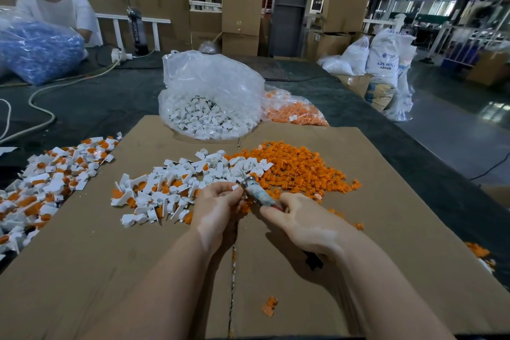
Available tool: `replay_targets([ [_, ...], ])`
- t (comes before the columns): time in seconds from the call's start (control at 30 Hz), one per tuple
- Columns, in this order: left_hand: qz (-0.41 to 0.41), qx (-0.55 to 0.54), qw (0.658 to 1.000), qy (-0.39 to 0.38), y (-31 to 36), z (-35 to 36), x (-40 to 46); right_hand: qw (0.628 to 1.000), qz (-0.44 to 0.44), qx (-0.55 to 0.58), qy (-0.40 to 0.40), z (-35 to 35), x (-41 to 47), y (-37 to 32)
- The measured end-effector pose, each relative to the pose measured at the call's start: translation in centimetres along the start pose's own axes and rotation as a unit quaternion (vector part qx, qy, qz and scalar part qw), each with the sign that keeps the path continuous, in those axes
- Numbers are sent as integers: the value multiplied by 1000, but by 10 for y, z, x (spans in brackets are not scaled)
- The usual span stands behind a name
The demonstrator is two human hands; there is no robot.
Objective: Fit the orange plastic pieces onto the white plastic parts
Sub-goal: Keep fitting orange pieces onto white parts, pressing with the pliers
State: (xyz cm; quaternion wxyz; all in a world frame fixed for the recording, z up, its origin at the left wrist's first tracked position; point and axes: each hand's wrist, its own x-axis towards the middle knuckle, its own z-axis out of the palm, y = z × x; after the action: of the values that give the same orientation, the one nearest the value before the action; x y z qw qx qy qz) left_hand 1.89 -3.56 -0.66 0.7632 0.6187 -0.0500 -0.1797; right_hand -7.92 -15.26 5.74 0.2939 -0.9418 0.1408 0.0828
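My left hand pinches one small white plastic part at its fingertips, and my right hand is curled round a slim tool whose metal tip points up at that part; both hands hover over the cardboard sheet laid on the bench. Whether an orange piece is already seated on the part, I cannot tell, as it is too small and half hidden by my fingers. The chief risk I see is the tip skating off such a tiny part and jabbing my left fingertips, since they sit right beside where it bears. Pressing off-centre could also cock the orange piece so it jams crooked or pops out and flies off the sheet. The loose orange pieces lie just ahead of my right hand, touching the mixed heap of white parts ahead of my left, so a careless sweep of either wrist would scatter them or blend unfinished parts with the fitted ones piled well to the left. A stray orange piece lies near the seam of the cardboard, easy to lose. The open bag of white parts and the bag of orange pieces stand further back, out of harm's reach.
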Motion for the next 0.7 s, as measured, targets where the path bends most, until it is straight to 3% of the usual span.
replay_targets([
  [0.4,21,13,999,29,-4,0,2,998,-6,36,57,16,8,9],
  [0.57,31,3,999,23,-7,-3,2,982,26,48,180,25,13,17],
  [0.7,91,117,988,43,-11,-4,-2,950,51,-105,289,25,25,28],
])
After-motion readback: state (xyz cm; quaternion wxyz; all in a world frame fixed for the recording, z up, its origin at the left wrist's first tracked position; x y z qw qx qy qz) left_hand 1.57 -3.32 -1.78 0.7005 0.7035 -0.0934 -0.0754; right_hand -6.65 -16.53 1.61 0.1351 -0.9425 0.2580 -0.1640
